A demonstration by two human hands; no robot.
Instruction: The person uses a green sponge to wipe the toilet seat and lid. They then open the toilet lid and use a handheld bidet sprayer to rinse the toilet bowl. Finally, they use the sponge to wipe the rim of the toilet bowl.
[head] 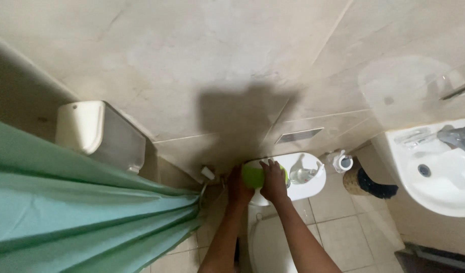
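Both my hands reach down to a white toilet (313,188) against the tiled wall. A bright green sponge or cloth (252,175) lies on its left rim. My right hand (274,181) presses on the green sponge from the right, fingers spread over it. At the sponge's left edge my left hand (237,185) touches it. A white spray bottle (304,173) lies on the toilet's right side.
A green shower curtain (80,202) hangs at the left below a white wall-mounted dispenser (98,132). A white toilet brush holder (342,162) and a woven bin (364,183) stand right of the toilet. A white sink (434,172) with a metal tap (457,136) is at the right.
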